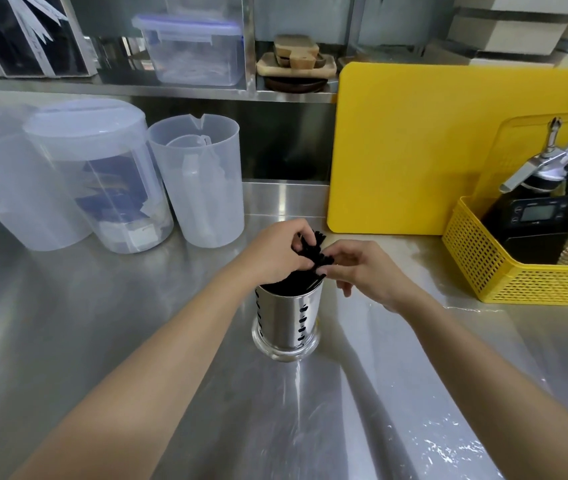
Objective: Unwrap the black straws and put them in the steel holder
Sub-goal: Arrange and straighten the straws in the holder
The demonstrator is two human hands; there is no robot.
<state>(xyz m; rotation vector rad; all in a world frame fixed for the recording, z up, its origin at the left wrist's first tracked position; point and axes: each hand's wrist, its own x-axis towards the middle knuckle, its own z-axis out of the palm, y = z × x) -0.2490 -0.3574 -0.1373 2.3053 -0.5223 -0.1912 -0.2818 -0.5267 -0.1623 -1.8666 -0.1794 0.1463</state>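
A perforated steel holder (287, 323) stands upright on the steel counter, in the middle of the view. A bundle of black straws (313, 259) sticks up out of it, leaning slightly right. My left hand (275, 252) wraps around the bundle's left side, fingers curled over the top ends. My right hand (362, 268) pinches the straws from the right with thumb and forefinger, the other fingers spread. A clear plastic wrapper (310, 420) lies flat on the counter in front of the holder, between my forearms.
Three translucent plastic jugs (203, 181) stand at the back left. A yellow cutting board (414, 150) leans against the back wall. A yellow mesh basket (504, 271) with a scale and a cream whipper sits at the right. Shelf above holds a lidded box.
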